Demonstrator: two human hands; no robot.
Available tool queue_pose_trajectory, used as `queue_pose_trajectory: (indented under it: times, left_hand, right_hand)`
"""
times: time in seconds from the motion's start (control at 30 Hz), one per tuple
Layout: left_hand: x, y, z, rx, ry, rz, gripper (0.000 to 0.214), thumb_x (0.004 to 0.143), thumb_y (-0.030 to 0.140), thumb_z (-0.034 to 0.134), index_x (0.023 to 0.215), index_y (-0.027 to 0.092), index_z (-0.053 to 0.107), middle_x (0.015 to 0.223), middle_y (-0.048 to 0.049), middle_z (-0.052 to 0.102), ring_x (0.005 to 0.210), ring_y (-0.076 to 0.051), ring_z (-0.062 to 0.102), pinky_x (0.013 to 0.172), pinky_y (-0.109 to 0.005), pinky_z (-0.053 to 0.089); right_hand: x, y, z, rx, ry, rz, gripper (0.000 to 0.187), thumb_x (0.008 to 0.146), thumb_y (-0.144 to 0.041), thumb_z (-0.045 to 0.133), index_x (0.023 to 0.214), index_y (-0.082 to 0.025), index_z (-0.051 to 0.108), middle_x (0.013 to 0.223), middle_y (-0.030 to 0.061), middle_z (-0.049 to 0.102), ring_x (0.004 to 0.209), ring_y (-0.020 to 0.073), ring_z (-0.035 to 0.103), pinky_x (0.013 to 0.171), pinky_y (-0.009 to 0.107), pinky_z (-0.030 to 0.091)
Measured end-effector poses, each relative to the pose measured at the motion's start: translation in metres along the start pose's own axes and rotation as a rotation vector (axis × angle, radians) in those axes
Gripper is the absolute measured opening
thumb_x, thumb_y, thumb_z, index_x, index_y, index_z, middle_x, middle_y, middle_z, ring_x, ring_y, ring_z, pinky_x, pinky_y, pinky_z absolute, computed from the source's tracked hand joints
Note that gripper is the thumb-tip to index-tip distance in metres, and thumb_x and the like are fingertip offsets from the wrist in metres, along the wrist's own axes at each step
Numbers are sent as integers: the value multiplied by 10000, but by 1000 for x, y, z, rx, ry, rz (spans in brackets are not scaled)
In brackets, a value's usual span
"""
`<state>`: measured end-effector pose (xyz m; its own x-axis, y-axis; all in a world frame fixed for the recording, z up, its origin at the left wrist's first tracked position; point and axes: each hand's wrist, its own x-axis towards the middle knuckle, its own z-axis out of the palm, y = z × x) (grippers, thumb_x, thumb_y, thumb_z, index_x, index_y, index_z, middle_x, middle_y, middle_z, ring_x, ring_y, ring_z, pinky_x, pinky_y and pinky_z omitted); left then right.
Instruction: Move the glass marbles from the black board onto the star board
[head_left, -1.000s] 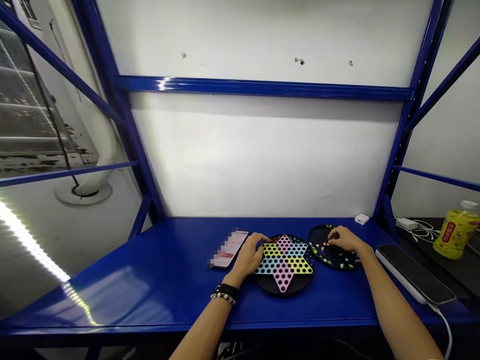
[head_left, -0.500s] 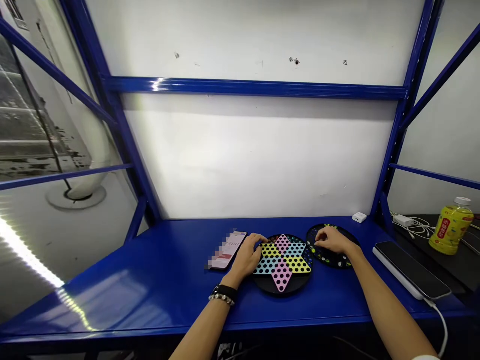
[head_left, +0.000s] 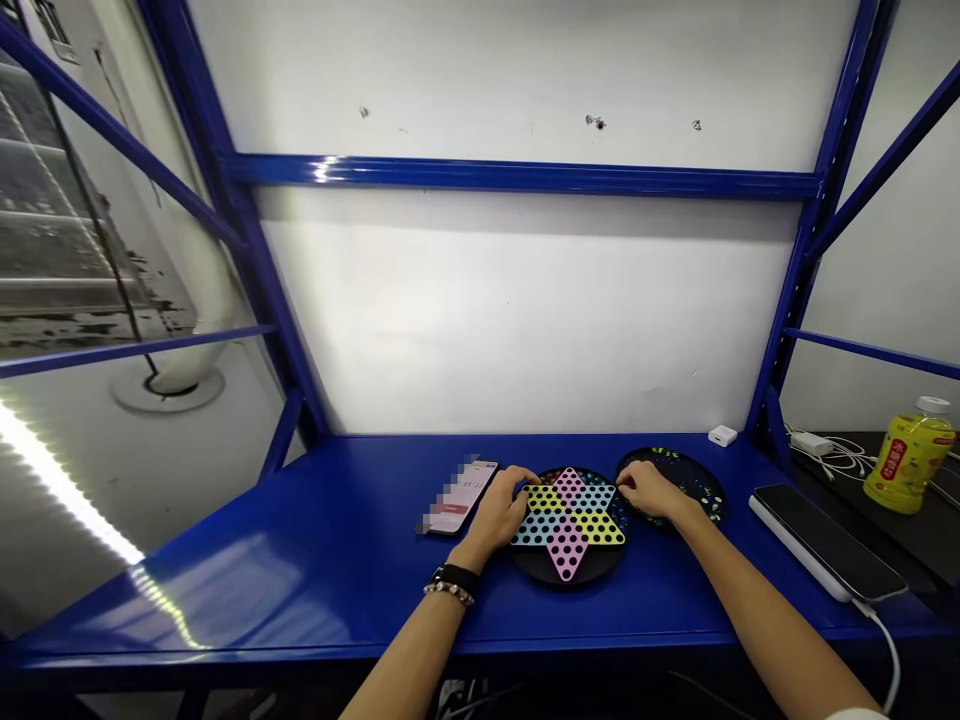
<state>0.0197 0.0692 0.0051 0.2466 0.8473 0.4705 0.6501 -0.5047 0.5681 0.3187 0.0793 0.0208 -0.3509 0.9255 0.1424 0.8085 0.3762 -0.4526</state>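
One star-shaped Chinese checkers board (head_left: pixel 568 530) sits low in the frame's centre on the blue steel shelf (head_left: pixel 300 590). The left hand (head_left: pixel 491 520) curls at its left edge; the right hand (head_left: pixel 649 492) lies just beside it, over one round black marble tray (head_left: pixel 686 475), fingers bunched (any pinch is hidden). Two phones (head_left: pixel 457 497) (head_left: pixel 829 542) flank them.

**Two bare arms, with the jewellery on the left wrist**

Both the left forearm (head_left: pixel 405 640) and the right forearm (head_left: pixel 772 610) are bare, and so are the left hand (head_left: pixel 487 525) and the right hand (head_left: pixel 649 492). A wide black fabric wristband (head_left: pixel 456 575) circles the left wrist. Just beside it, nearer the elbow, sits a slim bracelet of small silvery beads (head_left: pixel 448 594). At the lower edge of the view, a white sleeve cuff (head_left: pixel 851 716) shows on the right arm.
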Motion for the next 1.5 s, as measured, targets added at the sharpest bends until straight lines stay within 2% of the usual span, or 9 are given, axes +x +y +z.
queue_pose_trajectory:
  times: [0.4, 0.57, 0.7, 0.9, 1.0, 1.17, 1.27, 1.4, 1.5]
  left_hand:
    - [-1, -1, 1, 11, 6, 4, 326, 757, 115, 412, 951, 213, 655, 1045, -49, 676, 1023, -219, 603, 999, -409, 463]
    - [0, -2, 2, 17, 11, 6, 333, 759, 111, 411, 956, 217, 658, 1045, -50, 677, 1023, -221, 600, 1001, -417, 465]
    - [0, 0, 1, 17, 10, 3, 329, 750, 109, 418, 943, 219, 661, 1043, -49, 679, 1022, -221, 603, 998, -412, 468]
    - [-1, 4, -1, 19, 8, -4, 335, 757, 111, 403, 944, 222, 656, 1035, -50, 683, 1036, -224, 600, 1003, -413, 458]
    - [-1, 5, -1, 14, 3, -9, 329, 764, 116, 401, 949, 220, 652, 1045, -50, 680, 1045, -225, 598, 1008, -416, 451]
    - [-1, 5, -1, 9, -3, -16, 319, 764, 117, 406, 944, 218, 649, 1042, -51, 680, 1039, -226, 600, 1008, -422, 450]
    - [-1, 6, -2, 14, -6, -24, 323, 762, 116, 407, 945, 216, 653, 1042, -55, 681, 1037, -230, 601, 1004, -423, 453]
    - [-2, 8, -3, 21, -7, -18, 313, 777, 125, 408, 944, 216, 657, 1044, -55, 682, 1032, -229, 604, 992, -412, 463]
    - [-2, 8, -3, 30, -13, -9, 311, 781, 120, 408, 943, 216, 655, 1054, -53, 678, 1035, -226, 600, 994, -412, 459]
  right_hand:
    - [-9, 3, -12, 71, -132, 135, 208, 673, -126, 661, 812, -165, 811, 809, 71, 768, 711, 186, 690, 580, 224, 465]
    - [-12, 4, -22, 179, -85, 78, 188, 659, -119, 682, 783, -170, 814, 775, 52, 751, 719, 175, 666, 626, 235, 476]
    - [-14, -13, -24, 429, -15, -74, 166, 671, -262, 763, 807, -185, 820, 775, 43, 706, 724, 162, 618, 635, 244, 467]
    - [-18, -48, 2, 620, -386, -267, 354, 573, -448, 874, 801, -183, 822, 710, 29, 673, 637, 130, 545, 550, 235, 405]
    - [-21, -51, 10, 648, -428, -283, 376, 565, -452, 880, 816, -178, 818, 716, 23, 678, 632, 123, 539, 548, 228, 398]
    - [-28, -52, 11, 638, -402, -229, 426, 531, -449, 893, 858, -188, 808, 725, 13, 690, 642, 134, 566, 570, 230, 429]
    - [-31, -56, 3, 612, -359, -247, 340, 637, -446, 836, 851, -184, 803, 791, 35, 718, 698, 152, 604, 614, 238, 451]
    - [-43, -52, -24, 484, -120, -175, 291, 834, -431, 646, 833, -173, 780, 788, 44, 717, 697, 154, 601, 631, 244, 446]
    - [-62, -28, -50, 320, 88, -44, 326, 886, -429, 551, 870, -183, 764, 885, 58, 729, 750, 176, 610, 679, 272, 462]
